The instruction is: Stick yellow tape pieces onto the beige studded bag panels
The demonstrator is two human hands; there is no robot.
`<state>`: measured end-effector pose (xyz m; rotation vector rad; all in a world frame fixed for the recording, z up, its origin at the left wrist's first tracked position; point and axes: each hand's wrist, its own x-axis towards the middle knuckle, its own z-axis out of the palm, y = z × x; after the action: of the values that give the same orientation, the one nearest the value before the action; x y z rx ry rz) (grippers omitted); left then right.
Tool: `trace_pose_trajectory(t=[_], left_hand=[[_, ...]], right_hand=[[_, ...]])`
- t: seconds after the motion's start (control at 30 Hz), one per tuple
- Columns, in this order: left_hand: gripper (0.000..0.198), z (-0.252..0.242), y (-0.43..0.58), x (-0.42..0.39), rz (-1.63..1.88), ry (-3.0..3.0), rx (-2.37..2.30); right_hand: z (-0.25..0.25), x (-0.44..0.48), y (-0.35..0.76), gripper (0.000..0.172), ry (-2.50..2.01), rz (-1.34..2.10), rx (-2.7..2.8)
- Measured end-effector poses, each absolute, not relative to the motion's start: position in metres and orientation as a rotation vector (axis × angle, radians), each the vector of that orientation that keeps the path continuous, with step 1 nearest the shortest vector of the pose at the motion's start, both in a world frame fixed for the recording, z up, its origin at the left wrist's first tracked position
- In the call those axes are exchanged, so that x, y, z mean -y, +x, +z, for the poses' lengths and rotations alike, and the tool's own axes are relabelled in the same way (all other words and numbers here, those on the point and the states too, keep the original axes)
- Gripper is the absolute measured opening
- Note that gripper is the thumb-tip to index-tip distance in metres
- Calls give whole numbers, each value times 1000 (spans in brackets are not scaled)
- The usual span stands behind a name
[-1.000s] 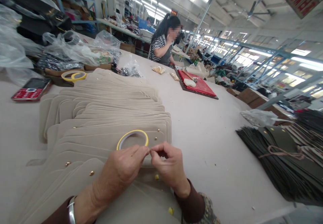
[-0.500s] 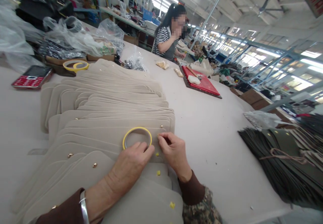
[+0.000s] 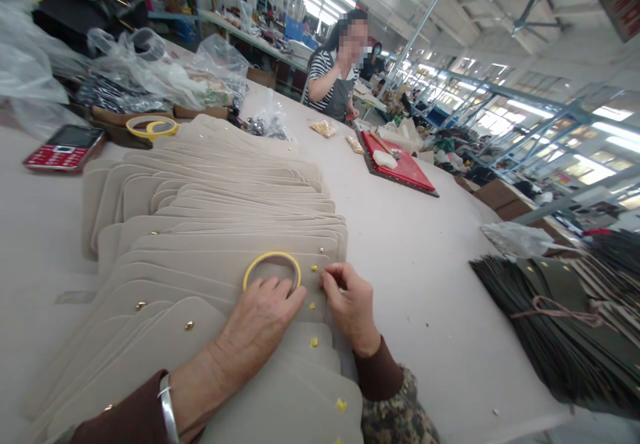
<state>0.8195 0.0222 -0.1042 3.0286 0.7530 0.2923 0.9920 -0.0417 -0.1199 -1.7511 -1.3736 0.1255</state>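
Tape roll [image 3: 273, 255] sits over grey panels [image 3: 210, 245], 1 o'clock of left hand [image 3: 260, 317], fingers bent across its near rim, grip hidden; right hand [image 3: 351, 305] has thumb and forefinger close beside a yellow tape bit [image 3: 314, 268], pinch unclear. Roll likely light, firm, best held by rim; round, pointing nowhere. Panels look thin, bendy, best taken by edges; long axis roughly 9-to-3 o'clock.

Head-worn view looks forward and down, tilted; table [image 3: 410, 264] close below.
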Motion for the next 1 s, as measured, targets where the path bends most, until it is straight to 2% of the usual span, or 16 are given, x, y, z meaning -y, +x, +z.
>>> trace_pose_trajectory(t=[0.2,0.47,0.6,0.73,0.83,1.0], left_hand=[[18,-104,820,-23,287,3003,-722],[22,-101,807,-29,589,2925,-447],[22,-104,802,-37,827,2834,-449],[27,-107,802,-41,958,2767,-348],[36,-105,805,-40,1018,2767,-334],[35,-104,809,-35,1065,2758,-421]], right_hand=[[-126,34,991,18,-1749,-173,1683],[-113,32,992,10,-1961,-58,1694],[-107,48,990,12,-1993,130,1795],[-102,58,987,10,-1781,277,1611],[-95,60,984,16,-1525,300,1521],[-91,58,979,21,-1361,146,1736]])
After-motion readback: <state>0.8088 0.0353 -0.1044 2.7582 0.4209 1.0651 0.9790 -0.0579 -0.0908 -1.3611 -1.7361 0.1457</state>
